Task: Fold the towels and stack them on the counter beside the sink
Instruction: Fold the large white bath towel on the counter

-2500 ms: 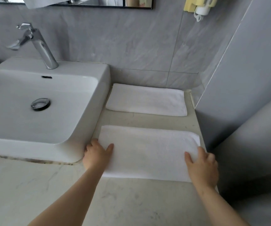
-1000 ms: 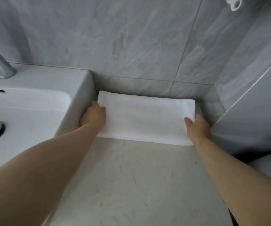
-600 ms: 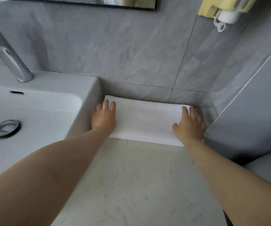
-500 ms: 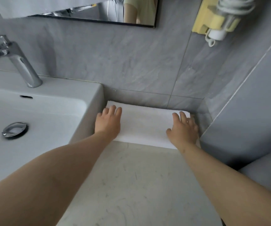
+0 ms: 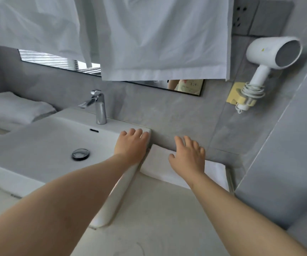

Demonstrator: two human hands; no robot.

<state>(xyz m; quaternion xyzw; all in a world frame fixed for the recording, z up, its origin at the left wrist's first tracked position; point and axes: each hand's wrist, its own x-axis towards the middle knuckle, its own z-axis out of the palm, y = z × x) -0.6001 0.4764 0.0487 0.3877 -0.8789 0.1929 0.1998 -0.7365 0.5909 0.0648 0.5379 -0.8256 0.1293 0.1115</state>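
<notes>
The folded white towel (image 5: 157, 168) lies flat on the desk (image 5: 158, 218), in the corner between the sink (image 5: 38, 141) and the side wall, with its long back edge against the tiled back wall. It sits at 3 o'clock of the sink, just beside the basin's right wall. Whether it is one towel or several stacked cannot be told.

The left hand (image 5: 131, 145) is at the sink's back right corner, at 9 o'clock of the towel. It is palm down, with the fingers (image 5: 139, 133) straight and slightly apart, gripping nothing. Whether it touches the rim cannot be told. The right hand (image 5: 188, 157) is palm down over the towel's left half. Its fingers (image 5: 195, 145) are spread and loose, pointing to the back wall at 12 o'clock, and hold nothing. Whether the palm presses the cloth is unclear. The towel's right end shows bare at 3 o'clock of this hand.

The tap (image 5: 99, 108) stands at 12 o'clock of the basin, and the drain (image 5: 80, 154) sits in its floor. A pile (image 5: 14, 108) of white towels lies at 9 o'clock of the sink. A strip of mirror (image 5: 186, 87) shows under a hanging white sheet (image 5: 158, 43). At 2 o'clock of the towel a white dryer (image 5: 272, 54) hangs in a yellow holder (image 5: 232, 95) on the wall, its cord coiled round the handle.
</notes>
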